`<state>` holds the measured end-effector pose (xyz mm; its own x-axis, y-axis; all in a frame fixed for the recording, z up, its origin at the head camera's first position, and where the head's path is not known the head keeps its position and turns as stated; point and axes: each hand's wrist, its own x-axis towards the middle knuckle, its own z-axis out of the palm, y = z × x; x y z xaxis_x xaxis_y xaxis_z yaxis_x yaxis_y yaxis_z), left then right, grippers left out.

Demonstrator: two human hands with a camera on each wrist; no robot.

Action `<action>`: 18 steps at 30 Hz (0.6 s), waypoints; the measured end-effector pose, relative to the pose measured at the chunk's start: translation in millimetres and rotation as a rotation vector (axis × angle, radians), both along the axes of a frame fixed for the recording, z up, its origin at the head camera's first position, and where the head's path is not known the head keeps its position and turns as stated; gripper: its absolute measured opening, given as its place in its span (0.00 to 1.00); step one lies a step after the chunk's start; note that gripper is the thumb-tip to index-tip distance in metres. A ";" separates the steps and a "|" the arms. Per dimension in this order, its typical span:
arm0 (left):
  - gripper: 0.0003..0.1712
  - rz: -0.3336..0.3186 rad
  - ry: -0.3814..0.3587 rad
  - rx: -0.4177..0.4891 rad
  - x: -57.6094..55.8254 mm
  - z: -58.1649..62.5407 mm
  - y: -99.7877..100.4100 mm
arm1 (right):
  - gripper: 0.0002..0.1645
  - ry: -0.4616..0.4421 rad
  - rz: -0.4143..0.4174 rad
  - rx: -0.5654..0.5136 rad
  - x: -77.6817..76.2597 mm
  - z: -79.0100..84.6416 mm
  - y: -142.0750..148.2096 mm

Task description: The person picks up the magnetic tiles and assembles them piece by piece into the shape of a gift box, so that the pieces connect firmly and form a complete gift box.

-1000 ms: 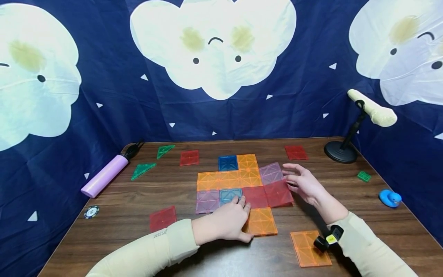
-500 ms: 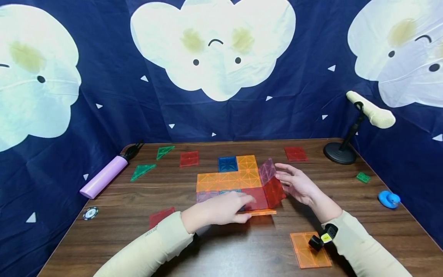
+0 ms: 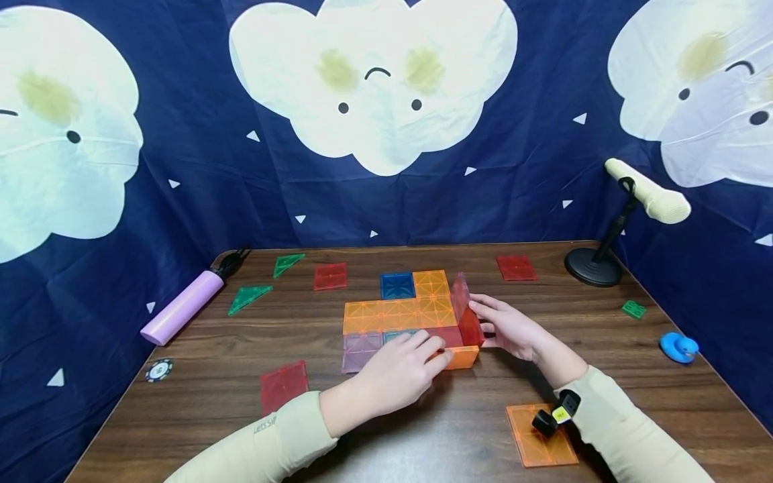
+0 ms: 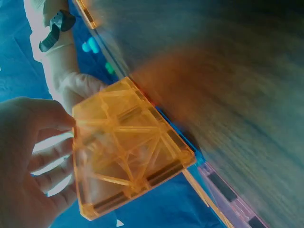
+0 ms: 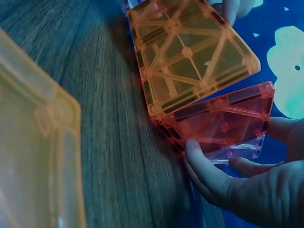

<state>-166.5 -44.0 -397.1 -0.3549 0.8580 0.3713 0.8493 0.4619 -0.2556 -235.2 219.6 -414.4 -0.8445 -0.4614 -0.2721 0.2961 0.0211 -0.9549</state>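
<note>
On the table lies a flat patch of translucent magnetic tiles, among them orange tiles (image 3: 398,315), a blue tile (image 3: 397,286) and a purple tile (image 3: 361,352). My left hand (image 3: 395,376) pinches the front orange tile (image 4: 133,137), thumb at its edge and fingers behind it. That tile is tilted up steeply. At the right side, my right hand (image 3: 510,329) presses its fingertips against a raised red tile (image 3: 471,329) and the raised purple tile (image 3: 461,295) behind it. In the right wrist view a narrow gap shows between the orange tile and the red tile (image 5: 223,116).
Loose tiles lie around: an orange tile (image 3: 540,443) under the right wrist, red tiles (image 3: 284,386) and green triangles (image 3: 249,297). A microphone on a stand (image 3: 594,265), a blue rubber duck (image 3: 679,347), a poker chip (image 3: 158,370) and a lilac pump (image 3: 181,308) stand near the sides.
The red and purple tiles at the right have swung up from nearly flat as my right hand moved left. The front orange tile has tipped up from the table with my left hand.
</note>
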 end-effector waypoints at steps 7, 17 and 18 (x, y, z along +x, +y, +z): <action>0.23 0.062 0.005 -0.007 2.6 -1.6 0.3 | 0.40 0.035 -0.001 0.076 -1.3 -0.7 -6.2; 0.25 0.076 -0.123 0.059 7.2 2.7 -6.5 | 0.39 0.062 -0.030 0.137 -0.6 -0.4 -12.3; 0.26 0.083 -0.157 0.076 7.1 4.4 -9.2 | 0.39 0.064 -0.030 0.140 -0.4 -0.3 -12.6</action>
